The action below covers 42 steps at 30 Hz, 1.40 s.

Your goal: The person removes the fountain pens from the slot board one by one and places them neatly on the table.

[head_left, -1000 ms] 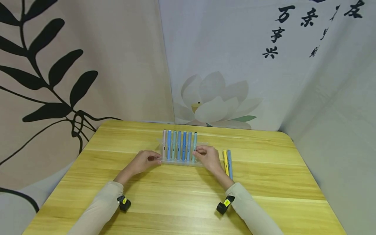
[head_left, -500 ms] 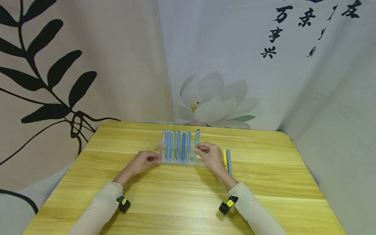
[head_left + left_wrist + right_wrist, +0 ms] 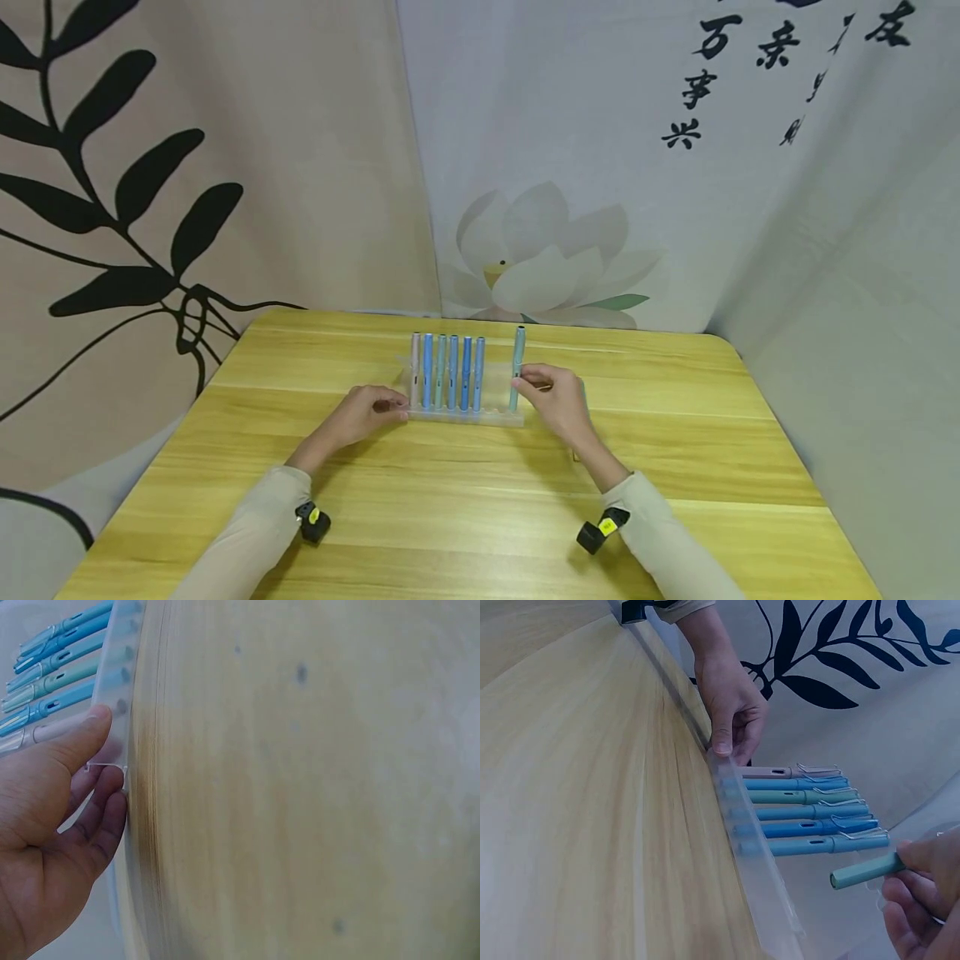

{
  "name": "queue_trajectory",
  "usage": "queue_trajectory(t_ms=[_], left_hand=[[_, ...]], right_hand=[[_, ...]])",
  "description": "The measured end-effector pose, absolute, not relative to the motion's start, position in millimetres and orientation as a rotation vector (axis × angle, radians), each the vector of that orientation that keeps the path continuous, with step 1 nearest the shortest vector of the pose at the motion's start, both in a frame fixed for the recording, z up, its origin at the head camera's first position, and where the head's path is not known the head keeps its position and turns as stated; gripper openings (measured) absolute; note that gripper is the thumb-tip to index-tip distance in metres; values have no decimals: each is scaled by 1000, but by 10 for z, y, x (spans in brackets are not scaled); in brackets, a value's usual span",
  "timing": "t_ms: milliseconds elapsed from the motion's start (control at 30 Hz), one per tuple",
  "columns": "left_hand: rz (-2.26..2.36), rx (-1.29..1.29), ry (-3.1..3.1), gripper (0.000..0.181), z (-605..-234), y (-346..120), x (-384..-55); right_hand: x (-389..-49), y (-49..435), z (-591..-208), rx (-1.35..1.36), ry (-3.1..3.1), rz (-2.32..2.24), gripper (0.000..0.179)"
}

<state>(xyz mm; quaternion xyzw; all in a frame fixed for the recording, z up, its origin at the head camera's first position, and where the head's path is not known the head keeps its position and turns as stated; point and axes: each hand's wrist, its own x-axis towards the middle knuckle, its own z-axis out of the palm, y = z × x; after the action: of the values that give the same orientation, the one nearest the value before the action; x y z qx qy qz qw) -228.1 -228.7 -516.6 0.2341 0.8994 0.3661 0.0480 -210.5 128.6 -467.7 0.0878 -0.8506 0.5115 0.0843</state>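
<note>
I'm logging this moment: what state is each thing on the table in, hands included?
Rack: on the table, partly filled
Six pens: upright in the rack, capped
Held pen: lower end clear of the rack, slightly tilted
Left hand: pinching the rack's left end
Right hand: pinching the held pen
Rightmost pen: mostly hidden, cannot tell

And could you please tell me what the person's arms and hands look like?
The person wears long, plain beige sleeves. Near the end of each is a small, boxy black device with a yellow patch. The left hand and right hand wear no gloves.
</note>
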Motion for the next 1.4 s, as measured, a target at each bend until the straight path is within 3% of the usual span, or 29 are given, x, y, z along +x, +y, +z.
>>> queue_trajectory(t_ms=[1400], left_hand=[[1119, 729, 2753, 23, -5176, -2296, -2292]], right_hand=[[-1835, 2094, -4710, 43, -2586, 1393, 31]])
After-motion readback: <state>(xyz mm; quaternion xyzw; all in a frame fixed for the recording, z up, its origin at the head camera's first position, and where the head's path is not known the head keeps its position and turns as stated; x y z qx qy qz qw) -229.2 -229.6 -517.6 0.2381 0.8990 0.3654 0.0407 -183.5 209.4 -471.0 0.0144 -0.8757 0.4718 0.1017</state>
